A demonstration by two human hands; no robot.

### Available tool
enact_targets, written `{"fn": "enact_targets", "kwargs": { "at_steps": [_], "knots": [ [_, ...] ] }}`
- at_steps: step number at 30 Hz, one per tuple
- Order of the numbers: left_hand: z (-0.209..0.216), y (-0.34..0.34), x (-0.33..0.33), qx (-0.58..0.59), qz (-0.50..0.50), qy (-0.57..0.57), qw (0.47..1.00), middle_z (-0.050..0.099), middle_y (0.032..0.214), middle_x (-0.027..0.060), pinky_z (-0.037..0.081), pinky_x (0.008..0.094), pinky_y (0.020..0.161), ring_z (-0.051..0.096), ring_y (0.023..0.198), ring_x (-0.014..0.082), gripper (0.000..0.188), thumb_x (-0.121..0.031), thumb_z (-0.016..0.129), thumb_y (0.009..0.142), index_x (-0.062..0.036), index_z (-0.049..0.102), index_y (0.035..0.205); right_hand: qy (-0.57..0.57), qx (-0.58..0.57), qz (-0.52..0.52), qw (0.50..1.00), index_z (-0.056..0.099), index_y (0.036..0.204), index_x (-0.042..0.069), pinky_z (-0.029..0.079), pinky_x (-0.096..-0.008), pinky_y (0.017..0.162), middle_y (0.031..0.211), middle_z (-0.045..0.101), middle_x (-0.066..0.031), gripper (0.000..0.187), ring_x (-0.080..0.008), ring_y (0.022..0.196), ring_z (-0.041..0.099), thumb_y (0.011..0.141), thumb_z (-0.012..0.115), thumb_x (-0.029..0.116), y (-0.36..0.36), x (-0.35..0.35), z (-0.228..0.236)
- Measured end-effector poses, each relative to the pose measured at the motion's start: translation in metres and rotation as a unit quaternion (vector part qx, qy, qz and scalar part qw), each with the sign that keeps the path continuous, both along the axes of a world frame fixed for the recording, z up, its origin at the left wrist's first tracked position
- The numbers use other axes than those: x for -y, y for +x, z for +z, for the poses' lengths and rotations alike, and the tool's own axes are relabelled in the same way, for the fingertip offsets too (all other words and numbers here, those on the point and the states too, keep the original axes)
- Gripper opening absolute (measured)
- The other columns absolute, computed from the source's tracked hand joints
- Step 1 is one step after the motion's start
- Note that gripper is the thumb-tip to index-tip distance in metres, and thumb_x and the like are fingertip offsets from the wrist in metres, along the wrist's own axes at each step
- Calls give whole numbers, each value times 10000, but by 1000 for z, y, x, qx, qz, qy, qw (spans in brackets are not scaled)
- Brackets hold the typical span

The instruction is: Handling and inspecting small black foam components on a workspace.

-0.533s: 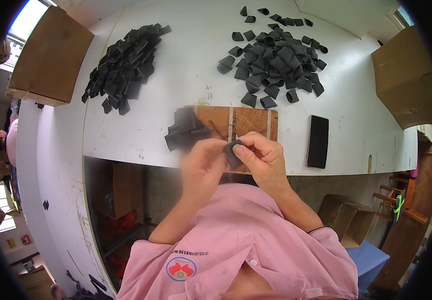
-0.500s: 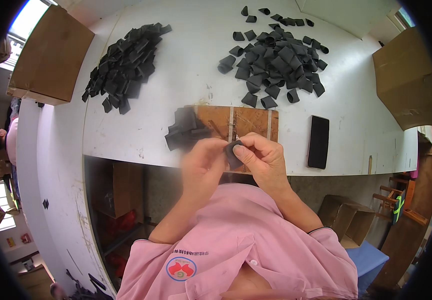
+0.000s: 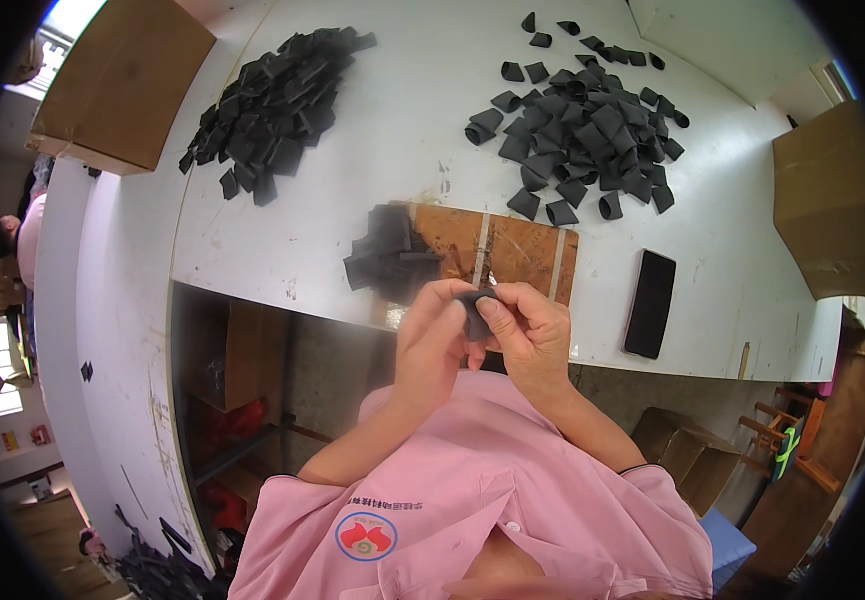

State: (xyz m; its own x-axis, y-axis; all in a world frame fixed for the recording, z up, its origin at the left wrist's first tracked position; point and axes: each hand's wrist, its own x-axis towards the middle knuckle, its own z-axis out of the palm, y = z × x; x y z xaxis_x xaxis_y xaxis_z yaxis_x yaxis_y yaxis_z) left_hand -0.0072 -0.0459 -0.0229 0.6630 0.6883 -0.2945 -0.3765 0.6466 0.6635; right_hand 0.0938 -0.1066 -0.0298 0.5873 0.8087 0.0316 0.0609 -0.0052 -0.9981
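A small dark foam-like piece [image 3: 477, 318] is pinched between my two hands at the table's near edge. My left hand [image 3: 430, 345] grips its left side, with thumb and fingers pressed together. On the other side my right hand [image 3: 534, 338] holds it with the thumb on top. Just beyond lies a brown wooden board [image 3: 532, 248] with pale strips across it. Overlapping flat black pieces [image 3: 384, 248] rest at the board's left edge. The underside of the held piece is hidden by my fingers.
Flat black pieces form a heap [image 3: 277, 105] at the far left. A second heap [image 3: 592, 135], of curled, tube-like black pieces, lies at the far right. A dark phone [image 3: 649, 305] sits right of the board. Cardboard boxes [image 3: 122, 85] stand at both sides.
My left hand, blurred before, now grips the piece more closely, and both hands have drawn together around it. The whole view has turned slightly, shifting the table in the picture.
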Motion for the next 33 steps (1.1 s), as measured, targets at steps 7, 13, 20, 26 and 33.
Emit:
{"fn": "enact_targets", "kwargs": {
  "at_steps": [7,13,20,26,33],
  "knots": [
    [-23,-14,-2,-231,126,263,928,554,690,14,408,174,484,502,546,49,46,-11,486,851,-9,523,877,-108,-100,49,988,578,776,8,398,-221,443,622,576,-46,117,-103,489,506,818,587,116,12,-8,8],
    [-109,-55,-90,-519,292,466,655,574,739,78,422,260,550,520,602,139,201,-46,587,743,47,549,917,-3,-57,-109,992,560,974,-3,408,-199,538,778,582,-45,347,-70,624,517,893,461,319,86,-40,15],
    [-114,-87,-109,-442,147,329,822,620,771,113,435,258,610,561,675,131,133,-22,566,746,35,594,863,-118,-14,134,984,576,869,-13,429,-223,538,698,577,-46,135,-109,603,541,838,545,114,1,-3,-16],
    [-46,-84,-72,-279,5,353,893,589,853,49,422,220,613,534,714,86,118,19,508,802,12,585,891,-33,246,100,963,574,813,1,445,-311,538,700,531,-104,144,-242,620,551,729,639,98,-42,-31,-8],
    [-24,-65,-25,-190,111,170,961,564,819,51,424,207,629,525,707,86,144,-108,591,772,8,568,855,12,445,40,894,486,658,54,415,-326,490,646,453,-72,165,-232,606,509,611,644,48,-41,-22,-18]
  ]
}}
